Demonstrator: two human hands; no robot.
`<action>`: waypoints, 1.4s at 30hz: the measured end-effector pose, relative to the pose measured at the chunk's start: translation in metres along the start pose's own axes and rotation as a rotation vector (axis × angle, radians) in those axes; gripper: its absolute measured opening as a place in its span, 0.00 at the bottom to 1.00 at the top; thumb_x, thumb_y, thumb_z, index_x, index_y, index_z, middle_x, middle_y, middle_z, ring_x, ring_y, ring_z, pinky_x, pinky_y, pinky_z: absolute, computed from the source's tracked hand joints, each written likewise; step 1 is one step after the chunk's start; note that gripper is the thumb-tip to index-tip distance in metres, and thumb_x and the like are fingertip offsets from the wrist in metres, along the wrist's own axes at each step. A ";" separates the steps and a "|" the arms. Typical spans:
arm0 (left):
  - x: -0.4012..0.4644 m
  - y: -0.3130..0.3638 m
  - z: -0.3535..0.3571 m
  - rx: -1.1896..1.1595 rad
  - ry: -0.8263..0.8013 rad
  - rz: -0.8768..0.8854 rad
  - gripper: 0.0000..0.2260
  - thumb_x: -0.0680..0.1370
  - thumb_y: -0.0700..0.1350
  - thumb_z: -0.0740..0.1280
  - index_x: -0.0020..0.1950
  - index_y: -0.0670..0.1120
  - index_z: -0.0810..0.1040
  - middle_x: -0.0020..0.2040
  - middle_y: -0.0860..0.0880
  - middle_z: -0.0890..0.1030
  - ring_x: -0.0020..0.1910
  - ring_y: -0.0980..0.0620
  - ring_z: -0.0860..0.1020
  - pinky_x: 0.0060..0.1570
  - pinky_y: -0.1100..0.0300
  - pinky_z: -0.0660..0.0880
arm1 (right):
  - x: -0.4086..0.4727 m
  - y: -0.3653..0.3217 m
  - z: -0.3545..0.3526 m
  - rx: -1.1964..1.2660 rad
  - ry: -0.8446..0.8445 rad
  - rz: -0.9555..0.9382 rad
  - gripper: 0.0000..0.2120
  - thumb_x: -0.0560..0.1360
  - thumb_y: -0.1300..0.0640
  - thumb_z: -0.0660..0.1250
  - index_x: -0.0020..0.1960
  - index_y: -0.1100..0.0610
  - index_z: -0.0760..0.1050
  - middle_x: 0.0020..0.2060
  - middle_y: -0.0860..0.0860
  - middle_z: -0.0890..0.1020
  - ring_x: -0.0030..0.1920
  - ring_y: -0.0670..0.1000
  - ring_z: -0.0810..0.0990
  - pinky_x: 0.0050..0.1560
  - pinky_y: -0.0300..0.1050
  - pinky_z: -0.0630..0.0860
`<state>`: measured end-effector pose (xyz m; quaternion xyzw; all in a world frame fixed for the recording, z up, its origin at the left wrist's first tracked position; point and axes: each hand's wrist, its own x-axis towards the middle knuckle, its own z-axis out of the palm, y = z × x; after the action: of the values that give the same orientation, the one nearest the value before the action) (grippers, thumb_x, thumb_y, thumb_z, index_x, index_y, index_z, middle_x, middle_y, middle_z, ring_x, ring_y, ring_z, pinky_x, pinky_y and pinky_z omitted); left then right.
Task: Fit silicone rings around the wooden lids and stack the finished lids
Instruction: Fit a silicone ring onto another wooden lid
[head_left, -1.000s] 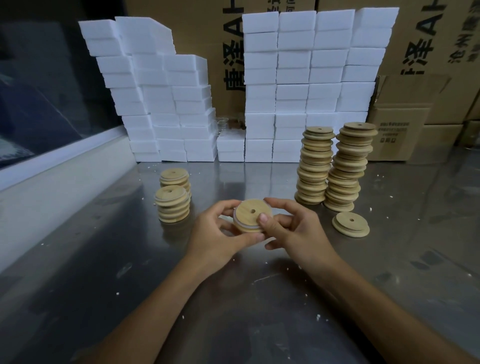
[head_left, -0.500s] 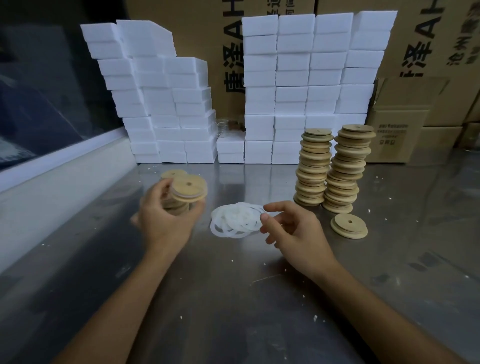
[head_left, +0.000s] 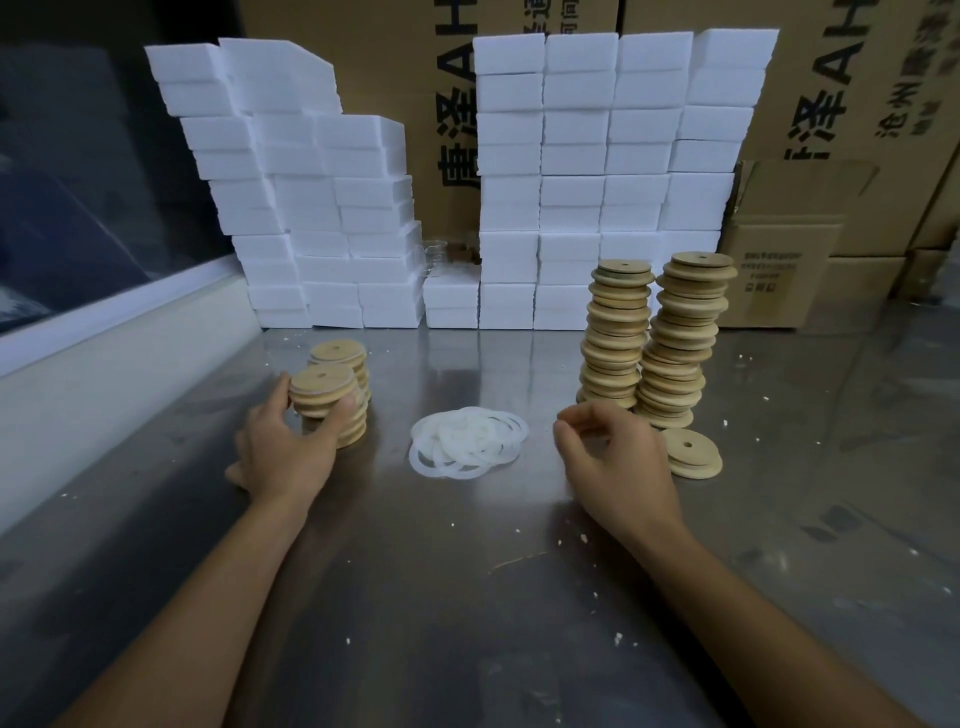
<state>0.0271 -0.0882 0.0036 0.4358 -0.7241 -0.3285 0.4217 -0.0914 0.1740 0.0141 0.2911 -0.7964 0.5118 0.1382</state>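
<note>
My left hand (head_left: 284, 449) grips the ringed wooden lid (head_left: 323, 383) lying on top of the near-left stack of finished lids (head_left: 349, 430), thumb on its right edge and fingers on its left. A second short finished stack (head_left: 338, 354) stands just behind. A loose pile of white silicone rings (head_left: 468, 440) lies in the middle of the table. My right hand (head_left: 614, 460) hovers with loosely curled fingers, holding nothing, in front of two tall stacks of bare wooden lids (head_left: 617, 332) (head_left: 681, 338). Two more bare lids (head_left: 694, 453) lie flat just right of that hand.
The work surface is a steel table (head_left: 467, 597) flecked with white crumbs. Walls of white foam blocks (head_left: 597, 182) (head_left: 311, 208) stand along the back, with cardboard boxes (head_left: 779, 260) behind and at the right. A white ledge (head_left: 104, 364) runs along the left edge.
My left hand carried the ringed lid from the centre over to the near-left stack and set it on top. My right hand let go of it and drifted right towards the tall stacks.
</note>
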 end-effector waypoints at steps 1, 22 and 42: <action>-0.001 0.002 0.000 0.022 -0.013 0.000 0.36 0.70 0.66 0.70 0.75 0.58 0.65 0.73 0.47 0.67 0.72 0.42 0.64 0.68 0.43 0.55 | 0.002 0.003 -0.003 -0.064 0.038 0.011 0.06 0.76 0.55 0.69 0.51 0.53 0.82 0.46 0.43 0.84 0.51 0.45 0.80 0.55 0.47 0.77; -0.052 0.025 0.015 0.192 -0.508 0.737 0.02 0.74 0.49 0.73 0.44 0.52 0.85 0.43 0.56 0.79 0.45 0.54 0.74 0.51 0.51 0.72 | 0.012 0.023 -0.011 -0.480 -0.068 0.254 0.16 0.73 0.48 0.69 0.58 0.54 0.80 0.57 0.57 0.79 0.58 0.63 0.75 0.57 0.52 0.73; -0.065 0.041 0.014 -0.147 -0.315 0.469 0.07 0.80 0.38 0.60 0.45 0.49 0.71 0.37 0.51 0.77 0.40 0.47 0.76 0.45 0.53 0.70 | 0.014 0.025 -0.007 -0.074 0.017 0.286 0.13 0.69 0.57 0.73 0.53 0.55 0.81 0.56 0.55 0.78 0.52 0.49 0.76 0.55 0.46 0.75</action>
<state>0.0171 -0.0111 0.0104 0.1683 -0.8360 -0.3372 0.3988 -0.1185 0.1835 0.0058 0.1650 -0.8468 0.4990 0.0813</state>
